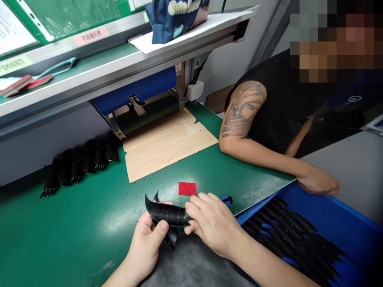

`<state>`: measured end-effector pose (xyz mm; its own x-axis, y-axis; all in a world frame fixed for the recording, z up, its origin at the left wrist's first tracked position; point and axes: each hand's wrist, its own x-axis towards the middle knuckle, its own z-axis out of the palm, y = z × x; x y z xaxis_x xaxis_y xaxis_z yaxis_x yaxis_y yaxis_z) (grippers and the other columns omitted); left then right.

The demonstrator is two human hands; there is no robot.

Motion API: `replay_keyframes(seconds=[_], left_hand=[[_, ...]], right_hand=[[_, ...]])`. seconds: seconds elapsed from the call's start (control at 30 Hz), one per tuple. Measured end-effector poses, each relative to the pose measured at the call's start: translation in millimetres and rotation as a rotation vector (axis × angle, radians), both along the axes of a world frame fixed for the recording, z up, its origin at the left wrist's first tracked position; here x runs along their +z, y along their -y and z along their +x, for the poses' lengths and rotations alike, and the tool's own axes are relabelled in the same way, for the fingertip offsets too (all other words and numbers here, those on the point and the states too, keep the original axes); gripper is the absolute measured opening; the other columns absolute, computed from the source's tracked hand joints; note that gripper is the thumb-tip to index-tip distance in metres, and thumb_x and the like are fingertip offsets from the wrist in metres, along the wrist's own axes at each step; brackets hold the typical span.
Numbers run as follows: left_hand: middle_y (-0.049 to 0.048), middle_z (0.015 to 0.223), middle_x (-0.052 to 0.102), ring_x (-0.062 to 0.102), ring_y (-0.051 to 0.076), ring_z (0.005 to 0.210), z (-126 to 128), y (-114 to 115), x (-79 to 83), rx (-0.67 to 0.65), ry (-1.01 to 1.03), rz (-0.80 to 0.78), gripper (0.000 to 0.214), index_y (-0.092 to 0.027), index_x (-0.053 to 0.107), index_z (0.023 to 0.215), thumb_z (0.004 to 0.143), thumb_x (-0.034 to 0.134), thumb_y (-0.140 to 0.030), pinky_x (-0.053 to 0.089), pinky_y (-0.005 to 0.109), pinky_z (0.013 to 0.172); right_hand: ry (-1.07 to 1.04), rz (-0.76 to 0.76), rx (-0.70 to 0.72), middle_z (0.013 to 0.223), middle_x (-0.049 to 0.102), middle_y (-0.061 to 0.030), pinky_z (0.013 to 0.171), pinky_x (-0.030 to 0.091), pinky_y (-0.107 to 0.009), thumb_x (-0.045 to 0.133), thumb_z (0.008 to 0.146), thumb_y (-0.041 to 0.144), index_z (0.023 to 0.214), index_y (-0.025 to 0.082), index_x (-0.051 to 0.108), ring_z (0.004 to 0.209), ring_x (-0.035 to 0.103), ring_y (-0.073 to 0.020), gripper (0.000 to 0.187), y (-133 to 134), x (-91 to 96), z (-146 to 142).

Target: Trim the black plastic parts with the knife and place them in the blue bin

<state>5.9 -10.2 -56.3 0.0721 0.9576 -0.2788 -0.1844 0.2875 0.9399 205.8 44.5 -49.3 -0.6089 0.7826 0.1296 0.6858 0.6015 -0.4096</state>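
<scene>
**Two-handed grip on a ribbed black plastic part**

At the lower centre of the frame, the left hand (146, 239) is gripping the curved, ribbed black plastic part (166, 213) between thumb and fingers; the right hand (214, 225) is pinching its right end. A dark portion is projecting beneath, possibly belonging to a second piece. Just above the right hand, a red rectangle (187, 189) is lying on the green tabletop (89, 215). Black parts (74, 169) are lining the left side; others are lying within blue lining (338, 215) at lower right. A co-worker's forearm (263, 154) is resting at right.
</scene>
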Motion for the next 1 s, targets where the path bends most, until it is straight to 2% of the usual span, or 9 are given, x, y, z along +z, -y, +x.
replay_keyframes(seconds=[0.13,0.27,0.37,0.53,0.7,0.77,0.83,0.9,1.0], left_hand=[[0.0095,0.114,0.066,0.057,0.025,0.109,0.5,-0.2,3.3,0.008,-0.026,-0.002,0.047,-0.02,0.052,0.126,0.084,0.061,-0.04,0.039,0.038,0.097],[0.0084,0.116,0.066,0.057,0.024,0.11,3.5,-0.9,4.1,0.026,0.005,-0.01,0.04,-0.021,0.056,0.12,0.084,0.061,-0.038,0.039,0.037,0.097],[0.0078,0.115,0.066,0.056,0.024,0.111,7.5,-1.2,5.2,0.015,0.147,-0.044,0.041,-0.023,0.055,0.122,0.084,0.061,-0.039,0.039,0.039,0.098],[0.0084,0.112,0.067,0.056,0.025,0.113,11.6,-0.6,7.2,0.037,0.278,-0.1,0.05,-0.023,0.052,0.126,0.082,0.064,-0.042,0.039,0.04,0.098],[0.0094,0.116,0.065,0.055,0.025,0.113,6.9,0.1,1.7,0.033,0.141,-0.04,0.044,-0.021,0.051,0.127,0.087,0.058,-0.039,0.038,0.041,0.1],[0.0095,0.117,0.065,0.054,0.025,0.114,5.0,0.0,0.4,0.046,0.067,-0.015,0.043,-0.021,0.051,0.126,0.087,0.057,-0.038,0.037,0.041,0.101],[0.0091,0.118,0.064,0.054,0.024,0.114,4.1,-0.1,1.1,0.058,0.016,-0.002,0.041,-0.021,0.053,0.124,0.087,0.058,-0.038,0.037,0.041,0.101],[0.0087,0.119,0.064,0.055,0.024,0.112,4.2,-0.2,3.3,0.051,-0.021,0.005,0.039,-0.021,0.055,0.121,0.086,0.058,-0.038,0.038,0.04,0.1],[0.0093,0.118,0.064,0.056,0.025,0.11,5.1,-0.1,6.2,0.029,-0.043,0.013,0.038,-0.02,0.056,0.12,0.086,0.058,-0.038,0.04,0.039,0.098]], right_hand=[[-0.074,-0.158,0.071,0.069,0.056,0.0008,0.062,0.027,-0.03,0.029,0.094,0.057,0.071,0.021,0.046,0.064,0.043,-0.0161,0.046,-2.0,-1.3,3.1],[-0.356,-0.327,0.088,0.064,0.047,0.0022,0.058,0.029,-0.028,0.017,0.087,0.07,0.067,0.022,0.036,0.06,0.042,-0.0141,0.056,-1.6,-1.6,3.1],[-0.515,-0.328,-0.023,0.076,0.05,-0.0017,0.065,0.035,-0.029,0.017,0.082,0.076,0.078,0.021,0.043,0.071,0.046,-0.017,0.061,2.8,-0.4,-3.1],[-0.524,-0.259,-0.084,0.08,0.049,-0.0034,0.069,0.037,-0.033,0.013,0.083,0.075,0.083,0.02,0.046,0.073,0.045,-0.0181,0.064,7.8,-1.4,-11.7],[-0.544,-0.577,0.19,0.059,0.03,0.0051,0.05,0.025,-0.026,0.016,0.086,0.072,0.062,0.021,0.033,0.052,0.031,-0.0101,0.059,1.8,-3.0,-0.6],[-0.604,-0.648,0.193,0.058,0.028,0.0059,0.049,0.024,-0.025,0.02,0.086,0.073,0.063,0.021,0.034,0.051,0.029,-0.009,0.059,0.6,-4.0,4.4],[-0.703,-0.546,0.073,0.06,0.033,0.0059,0.049,0.028,-0.024,0.031,0.083,0.074,0.068,0.021,0.04,0.053,0.033,-0.0092,0.056,1.3,-5.8,6.5],[-0.719,-0.324,0.008,0.064,0.043,0.0046,0.054,0.034,-0.024,0.05,0.081,0.067,0.082,0.02,0.052,0.058,0.04,-0.0104,0.047,2.8,-7.8,6.1],[-0.573,-0.007,0.113,0.067,0.054,0.0022,0.06,0.035,-0.028,0.063,0.085,0.039,0.104,0.022,0.061,0.06,0.045,-0.0119,0.026,3.6,-8.8,5.0]])
